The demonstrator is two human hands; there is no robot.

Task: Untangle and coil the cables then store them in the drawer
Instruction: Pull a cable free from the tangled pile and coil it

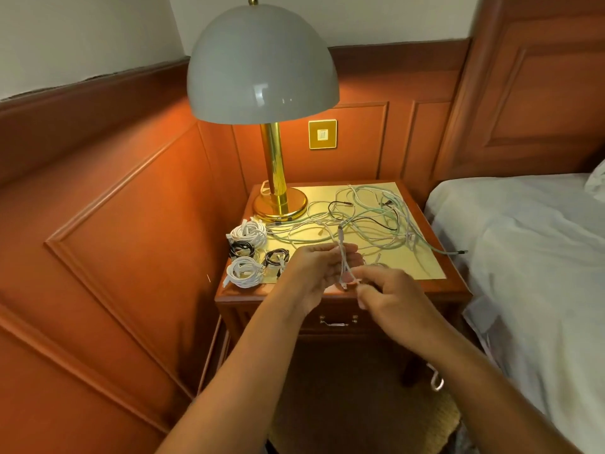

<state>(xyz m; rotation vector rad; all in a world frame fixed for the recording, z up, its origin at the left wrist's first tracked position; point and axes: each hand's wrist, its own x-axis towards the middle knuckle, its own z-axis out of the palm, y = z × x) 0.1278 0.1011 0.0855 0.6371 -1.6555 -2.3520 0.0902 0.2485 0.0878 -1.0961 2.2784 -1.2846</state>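
- Both hands hold one thin white cable (342,257) above the counter's (422,273) near edge: left hand (316,268) gripping its loops, right hand (384,291) pinching an end.
- Light and limp, it likely handles best when held at the plug.
- Tangled cables (370,221) lie far right; four coils (248,253) near left.

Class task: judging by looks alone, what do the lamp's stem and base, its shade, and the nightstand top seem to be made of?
Lamp base and stem: polished brass-like metal, with mirror reflections. Lamp shade: glossy grey, probably painted metal or plastic, sharp highlights. Nightstand top: satin gold sheet, perhaps brass, inside a varnished reddish wood frame.

Wood-panelled walls (124,198), lit lamp (262,63), nightstand (453,286), white bed (530,257)
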